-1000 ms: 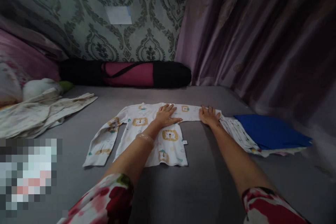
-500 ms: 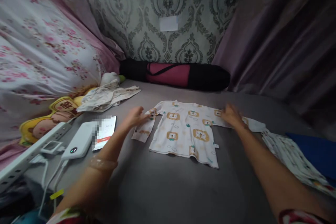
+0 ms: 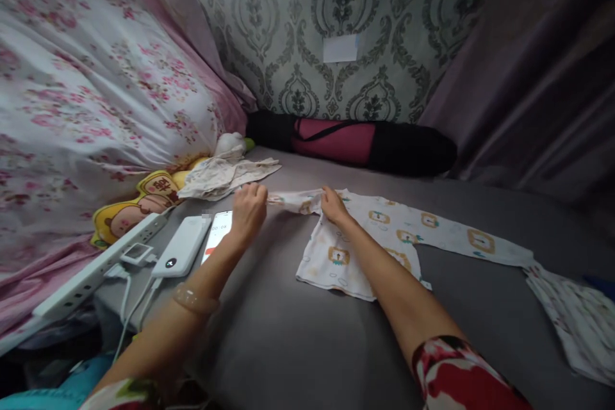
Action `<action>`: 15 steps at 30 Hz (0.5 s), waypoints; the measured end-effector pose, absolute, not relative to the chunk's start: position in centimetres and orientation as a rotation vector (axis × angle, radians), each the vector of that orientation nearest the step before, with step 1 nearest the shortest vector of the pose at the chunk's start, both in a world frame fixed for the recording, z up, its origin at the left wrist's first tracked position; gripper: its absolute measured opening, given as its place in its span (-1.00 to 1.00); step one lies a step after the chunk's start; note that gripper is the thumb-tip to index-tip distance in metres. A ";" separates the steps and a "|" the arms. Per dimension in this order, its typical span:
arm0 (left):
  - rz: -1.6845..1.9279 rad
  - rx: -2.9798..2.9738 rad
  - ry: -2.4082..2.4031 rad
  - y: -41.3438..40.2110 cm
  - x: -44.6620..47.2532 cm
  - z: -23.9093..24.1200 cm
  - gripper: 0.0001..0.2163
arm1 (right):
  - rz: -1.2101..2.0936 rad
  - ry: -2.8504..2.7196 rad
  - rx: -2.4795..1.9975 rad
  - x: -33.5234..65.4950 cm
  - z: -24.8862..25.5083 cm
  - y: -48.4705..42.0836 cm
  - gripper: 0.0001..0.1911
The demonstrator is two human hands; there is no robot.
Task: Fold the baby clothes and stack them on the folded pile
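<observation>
A small white long-sleeved shirt [image 3: 365, 240] with tan lion faces lies spread on the grey bed sheet [image 3: 288, 339]. Its left-side sleeve is pulled out straight and slightly raised between my hands. My left hand [image 3: 250, 208] is closed around the cuff end of that sleeve. At the shoulder end, my right hand [image 3: 334, 205] pinches the fabric, and my right forearm passes over the shirt's body. The other sleeve stretches flat to the right, its cuff touching a stack of folded clothes [image 3: 576, 314].
Left of my left arm lie a phone [image 3: 218, 230], a white power bank [image 3: 182, 246] with cables and a power strip [image 3: 103, 266]. Behind them are a yellow plush toy [image 3: 129, 211] and a crumpled cloth [image 3: 225, 176]. A black and pink long bag [image 3: 346, 141] rests against the wall.
My right hand has crossed from the right sleeve to the left-side shoulder. My left hand has closed on the cuff, and that sleeve is now straightened outward. The view has turned left.
</observation>
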State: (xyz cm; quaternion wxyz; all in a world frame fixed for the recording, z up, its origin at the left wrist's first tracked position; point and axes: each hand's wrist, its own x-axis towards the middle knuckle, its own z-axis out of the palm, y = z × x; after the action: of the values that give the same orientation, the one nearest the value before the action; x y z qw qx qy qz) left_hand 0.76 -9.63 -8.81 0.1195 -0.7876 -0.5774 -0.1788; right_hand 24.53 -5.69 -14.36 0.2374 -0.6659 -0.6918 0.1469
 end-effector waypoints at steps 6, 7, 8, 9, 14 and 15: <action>-0.208 -2.375 -1.514 -4.1 -4.0 -11.5 -0.78 | 0.261 -2.020 -1.957 23.9 -16.5 -7.1 -0.41; -0.119 -2.405 -1.556 -3.3 -4.5 -11.9 -0.77 | 0.252 -2.023 -1.983 23.7 -16.6 -7.2 -0.41; -0.036 -2.422 -1.619 -2.6 -4.9 -12.0 -0.76 | 0.248 -2.029 -1.999 23.6 -16.6 -7.2 -0.40; 0.032 -2.420 -1.700 -1.9 -5.1 -12.0 -0.75 | 0.252 -2.037 -2.007 23.5 -16.5 -7.1 -0.40; 0.015 -2.266 -2.144 1.0 -4.7 -11.1 -0.73 | 0.326 -2.086 -1.998 24.4 -15.1 -5.9 -0.48; -0.003 -2.250 -2.206 1.5 -4.5 -11.1 -0.71 | 0.315 -2.083 -1.985 24.7 -14.7 -5.5 -0.51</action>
State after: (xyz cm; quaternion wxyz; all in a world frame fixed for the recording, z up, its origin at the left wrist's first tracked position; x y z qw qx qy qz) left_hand -4.50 1.46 -11.10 -0.0049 -0.7140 -0.7001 -0.0008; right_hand 24.74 -5.51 -14.72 0.1235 -0.6805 -0.7141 0.1081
